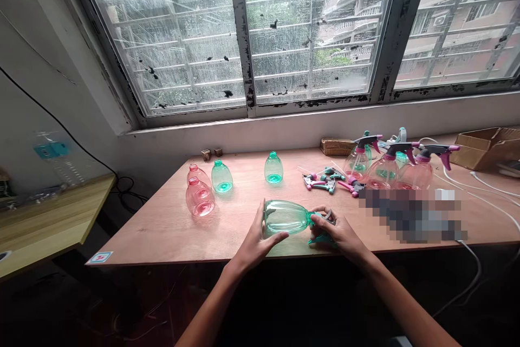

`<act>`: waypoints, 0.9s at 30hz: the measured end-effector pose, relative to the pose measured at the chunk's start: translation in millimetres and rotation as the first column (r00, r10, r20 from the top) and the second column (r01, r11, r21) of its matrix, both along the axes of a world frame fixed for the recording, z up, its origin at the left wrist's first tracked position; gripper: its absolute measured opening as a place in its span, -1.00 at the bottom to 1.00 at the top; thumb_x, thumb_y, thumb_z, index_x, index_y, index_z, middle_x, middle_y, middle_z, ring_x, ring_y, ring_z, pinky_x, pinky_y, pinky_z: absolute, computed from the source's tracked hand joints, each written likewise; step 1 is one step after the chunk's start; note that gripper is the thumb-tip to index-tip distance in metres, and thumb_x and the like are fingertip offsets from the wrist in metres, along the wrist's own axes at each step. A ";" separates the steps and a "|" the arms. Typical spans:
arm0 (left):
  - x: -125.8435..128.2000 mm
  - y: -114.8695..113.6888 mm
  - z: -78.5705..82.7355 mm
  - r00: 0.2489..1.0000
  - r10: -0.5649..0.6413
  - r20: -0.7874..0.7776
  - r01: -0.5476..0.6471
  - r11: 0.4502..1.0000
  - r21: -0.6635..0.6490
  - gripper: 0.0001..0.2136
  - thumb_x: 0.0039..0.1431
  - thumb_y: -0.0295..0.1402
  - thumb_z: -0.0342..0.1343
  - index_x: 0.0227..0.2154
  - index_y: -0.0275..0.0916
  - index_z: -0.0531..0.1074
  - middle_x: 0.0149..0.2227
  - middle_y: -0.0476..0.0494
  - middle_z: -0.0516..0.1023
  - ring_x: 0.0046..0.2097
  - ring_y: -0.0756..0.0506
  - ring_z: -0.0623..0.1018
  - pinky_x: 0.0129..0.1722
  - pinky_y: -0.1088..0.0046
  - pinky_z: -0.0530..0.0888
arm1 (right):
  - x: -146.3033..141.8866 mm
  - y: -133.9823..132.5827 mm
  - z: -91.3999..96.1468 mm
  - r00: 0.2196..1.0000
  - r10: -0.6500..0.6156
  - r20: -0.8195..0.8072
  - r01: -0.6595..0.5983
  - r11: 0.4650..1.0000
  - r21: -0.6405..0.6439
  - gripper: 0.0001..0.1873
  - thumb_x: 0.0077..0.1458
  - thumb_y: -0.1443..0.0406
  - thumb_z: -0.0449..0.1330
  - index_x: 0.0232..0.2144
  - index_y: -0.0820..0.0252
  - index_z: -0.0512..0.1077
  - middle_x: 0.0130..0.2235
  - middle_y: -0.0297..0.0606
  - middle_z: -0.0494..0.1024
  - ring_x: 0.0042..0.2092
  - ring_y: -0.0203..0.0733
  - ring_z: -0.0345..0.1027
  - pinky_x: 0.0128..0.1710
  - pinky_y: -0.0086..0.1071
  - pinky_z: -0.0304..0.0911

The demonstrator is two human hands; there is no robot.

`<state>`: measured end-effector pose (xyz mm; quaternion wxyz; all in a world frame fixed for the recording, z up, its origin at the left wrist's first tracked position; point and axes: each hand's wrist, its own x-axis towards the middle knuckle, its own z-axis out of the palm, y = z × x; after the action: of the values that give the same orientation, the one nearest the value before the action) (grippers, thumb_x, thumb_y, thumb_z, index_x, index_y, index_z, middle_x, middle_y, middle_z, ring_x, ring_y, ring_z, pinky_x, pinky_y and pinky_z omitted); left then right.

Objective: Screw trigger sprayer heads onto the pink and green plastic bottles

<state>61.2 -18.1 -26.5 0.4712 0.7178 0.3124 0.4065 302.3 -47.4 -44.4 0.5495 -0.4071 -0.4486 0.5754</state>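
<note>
A clear green spray bottle lies sideways in the air over the table's front edge, its neck to the right. My left hand is wrapped round its base, thumb along the near side. At the neck, the fingers of my right hand close on a grey and green trigger spray head, partly hidden by them. Farther back stand two open green bottles, one at the middle and one to the left. Beside the latter are two open pink bottles, a nearer one and one behind it.
Loose trigger heads lie in a pile right of middle. Several pink and green bottles with spray heads stand at the right, behind a blurred-out patch. A cardboard box and white cables are at the far right. The wooden table ends just below my hands.
</note>
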 end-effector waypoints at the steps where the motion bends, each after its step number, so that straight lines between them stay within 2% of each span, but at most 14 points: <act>1: 0.0 0.3 0.5 1.000 0.005 -0.005 -0.005 1.000 0.003 -0.02 0.13 -0.16 0.28 0.39 -0.05 -0.32 0.38 -0.34 0.04 0.34 -0.33 0.22 0.30 0.02 0.21 | 0.5 0.6 -0.3 1.000 -0.004 0.010 0.004 1.000 0.008 -0.54 0.05 0.04 0.36 -0.15 0.15 0.33 -0.42 -0.34 0.54 -0.40 -0.09 0.52 -0.39 -0.15 0.52; 4: -0.7 2.2 -0.7 0.999 0.030 -0.040 -0.028 0.998 0.055 -0.02 0.08 -0.17 0.32 0.39 -0.03 -0.24 0.41 -0.31 -0.07 0.36 -0.35 0.16 0.28 0.04 0.26 | 2.5 4.0 -2.1 0.999 -0.028 0.030 0.026 0.998 0.063 -0.56 0.07 0.04 0.35 -0.17 0.19 0.35 -0.45 -0.31 0.57 -0.42 -0.14 0.51 -0.36 -0.24 0.47; 8: -2.3 3.3 -4.7 0.997 0.023 -0.068 -0.015 0.994 0.108 -0.03 0.09 -0.22 0.32 0.39 0.01 -0.26 0.39 -0.31 0.00 0.35 -0.32 0.18 0.29 0.02 0.22 | 4.3 7.4 -4.1 1.000 0.001 -0.001 -0.001 0.996 0.089 -0.57 0.08 0.04 0.34 -0.20 0.21 0.35 -0.46 -0.31 0.58 -0.46 -0.16 0.50 -0.37 -0.28 0.43; 13: -2.7 1.4 -4.1 0.998 0.006 -0.061 -0.002 0.997 0.074 0.00 0.11 -0.22 0.31 0.39 0.01 -0.34 0.41 -0.33 -0.06 0.35 -0.32 0.17 0.30 0.00 0.18 | 3.5 5.1 -2.9 1.000 0.022 0.015 -0.023 0.995 0.095 -0.58 0.08 0.04 0.34 -0.19 0.20 0.34 -0.45 -0.32 0.58 -0.46 -0.17 0.50 -0.38 -0.29 0.42; 16: -2.5 2.2 -2.7 0.998 0.009 -0.055 -0.006 0.999 0.054 -0.04 0.13 -0.18 0.28 0.39 -0.03 -0.29 0.42 -0.33 -0.10 0.37 -0.33 0.14 0.31 0.01 0.18 | 2.9 3.3 -1.4 0.999 0.015 0.050 -0.019 0.996 0.085 -0.57 0.08 0.04 0.34 -0.18 0.20 0.34 -0.45 -0.32 0.57 -0.45 -0.16 0.49 -0.38 -0.27 0.42; 18: -2.4 3.9 -3.3 0.998 0.018 -0.058 -0.014 0.998 0.066 -0.09 0.15 -0.17 0.26 0.39 -0.04 -0.23 0.42 -0.32 -0.08 0.37 -0.34 0.14 0.29 0.02 0.22 | 3.0 3.4 -1.5 0.999 0.004 0.054 -0.008 0.996 0.083 -0.55 0.08 0.03 0.34 -0.18 0.21 0.34 -0.44 -0.31 0.58 -0.45 -0.14 0.50 -0.37 -0.26 0.42; 21: -2.2 6.8 -7.0 0.997 0.034 -0.073 -0.026 0.994 0.102 -0.05 0.11 -0.19 0.30 0.39 -0.01 -0.24 0.39 -0.32 -0.01 0.34 -0.33 0.18 0.27 0.03 0.27 | 3.8 5.3 -3.4 0.999 -0.024 0.038 0.021 0.996 0.088 -0.55 0.08 0.03 0.33 -0.17 0.21 0.34 -0.46 -0.30 0.58 -0.43 -0.14 0.50 -0.34 -0.25 0.40; 27: -2.2 7.2 -11.4 0.993 0.057 -0.108 -0.040 0.988 0.151 -0.01 0.12 -0.22 0.30 0.39 -0.02 -0.33 0.36 -0.34 0.04 0.34 -0.32 0.20 0.30 0.01 0.19 | 3.7 6.7 -6.2 1.000 -0.024 0.017 0.022 0.996 0.081 -0.57 0.09 0.05 0.34 -0.17 0.20 0.34 -0.46 -0.30 0.59 -0.44 -0.13 0.51 -0.34 -0.25 0.41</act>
<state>59.0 -10.9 -37.9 0.3881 0.7647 0.3246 0.3991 306.0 -40.6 -50.6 0.5683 -0.3946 -0.4717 0.5467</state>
